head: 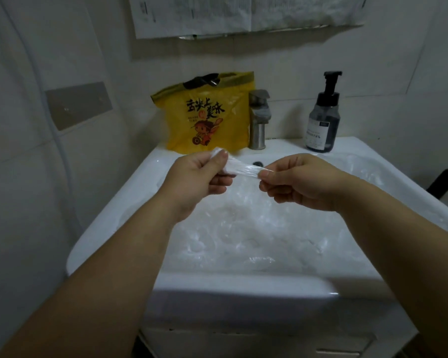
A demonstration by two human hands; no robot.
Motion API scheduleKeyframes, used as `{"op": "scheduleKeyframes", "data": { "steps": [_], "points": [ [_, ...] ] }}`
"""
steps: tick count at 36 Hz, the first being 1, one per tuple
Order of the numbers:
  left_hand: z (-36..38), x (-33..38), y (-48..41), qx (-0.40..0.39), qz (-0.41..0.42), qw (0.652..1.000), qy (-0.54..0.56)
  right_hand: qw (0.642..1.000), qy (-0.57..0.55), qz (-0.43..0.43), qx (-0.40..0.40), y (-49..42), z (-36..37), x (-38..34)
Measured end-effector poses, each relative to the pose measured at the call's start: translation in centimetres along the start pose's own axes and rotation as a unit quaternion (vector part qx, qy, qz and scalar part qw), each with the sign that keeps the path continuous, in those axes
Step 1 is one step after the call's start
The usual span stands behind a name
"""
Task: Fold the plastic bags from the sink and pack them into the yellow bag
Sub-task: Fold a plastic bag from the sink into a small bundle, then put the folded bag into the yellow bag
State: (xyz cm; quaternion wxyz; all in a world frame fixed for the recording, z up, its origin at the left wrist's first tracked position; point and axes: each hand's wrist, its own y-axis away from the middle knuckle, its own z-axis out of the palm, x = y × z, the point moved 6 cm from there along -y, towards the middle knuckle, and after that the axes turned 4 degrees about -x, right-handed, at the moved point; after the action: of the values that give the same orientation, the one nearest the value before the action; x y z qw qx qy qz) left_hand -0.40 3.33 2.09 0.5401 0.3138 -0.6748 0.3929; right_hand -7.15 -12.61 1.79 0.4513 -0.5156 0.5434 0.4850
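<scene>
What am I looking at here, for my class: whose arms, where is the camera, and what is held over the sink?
No machine here: a person's two bare arms, filmed by one wide-angle camera worn on their head, looking down. The left hand and right hand each pinch an end of a clear plastic bag, stretched into a narrow strip above the white sink. More crumpled plastic bags lie in the basin. On the back ledge stand a printed yellow bag, a metal tap and a dark pump bottle.

Black characters "舌尖上美味" on yellow bag (181,130); pump bottle (322,120) label print too small.
</scene>
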Motion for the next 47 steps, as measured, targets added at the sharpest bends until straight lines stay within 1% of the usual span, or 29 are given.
{"op": "scheduleKeyframes", "data": {
  "steps": [4,7,10,13,16,20,24,27,30,36,38,40,41,42,44,47],
  "points": [
    [-0.9,1.9,-0.5,0.021,0.041,0.998,-0.051,0.999,0.042,-0.013,0.009,-0.4,-0.2,-2.1],
    [-1.8,3.3,-1.5,0.055,0.059,0.995,-0.053,0.996,0.076,-0.036,0.028,-1.3,-0.2,-4.0],
    [-2.5,4.1,-2.7,0.070,0.048,0.996,-0.037,0.991,0.093,-0.067,0.069,-2.4,-0.5,-5.7],
    [-3.4,5.3,-4.1,0.083,0.063,0.994,-0.038,0.982,0.104,-0.098,0.120,-3.6,-1.3,-7.4],
    [-5.5,6.9,-6.2,0.149,0.090,0.984,-0.042,0.978,0.086,-0.121,0.144,-5.1,-2.1,-9.3],
    [-7.5,8.7,-9.5,0.227,0.123,0.964,-0.064,0.979,0.090,-0.113,0.145,-7.3,-3.5,-10.4],
    [-8.1,10.3,-12.3,0.269,0.147,0.938,-0.161,0.981,0.097,-0.101,0.135,-9.2,-4.4,-10.4],
    [-8.1,11.1,-14.6,0.281,0.150,0.917,-0.241,0.982,0.102,-0.102,0.124,-10.8,-4.9,-10.4],
    [-8.3,11.4,-16.5,0.289,0.151,0.902,-0.285,0.979,0.110,-0.115,0.131,-12.1,-5.3,-10.7],
    [-8.1,9.9,-20.5,0.256,0.116,0.891,-0.358,0.971,0.137,-0.137,0.138,-14.9,-5.8,-11.0],
    [-7.4,9.4,-21.7,0.207,0.072,0.880,-0.421,0.970,0.143,-0.143,0.139,-15.5,-5.8,-11.0],
    [-6.3,8.6,-22.4,0.146,-0.003,0.857,-0.493,0.968,0.148,-0.143,0.143,-16.1,-5.8,-10.9],
    [-5.9,8.4,-22.5,0.128,-0.030,0.850,-0.510,0.968,0.151,-0.143,0.143,-16.1,-5.7,-10.9],
    [-5.6,8.6,-22.3,0.126,-0.038,0.847,-0.515,0.967,0.154,-0.144,0.143,-16.2,-5.7,-10.9],
    [-5.5,9.5,-21.5,0.160,-0.008,0.854,-0.495,0.966,0.156,-0.148,0.142,-16.1,-5.5,-10.8],
    [-6.0,10.4,-18.9,0.230,0.079,0.872,-0.425,0.965,0.157,-0.146,0.150,-15.2,-5.0,-10.6]
  ]
}}
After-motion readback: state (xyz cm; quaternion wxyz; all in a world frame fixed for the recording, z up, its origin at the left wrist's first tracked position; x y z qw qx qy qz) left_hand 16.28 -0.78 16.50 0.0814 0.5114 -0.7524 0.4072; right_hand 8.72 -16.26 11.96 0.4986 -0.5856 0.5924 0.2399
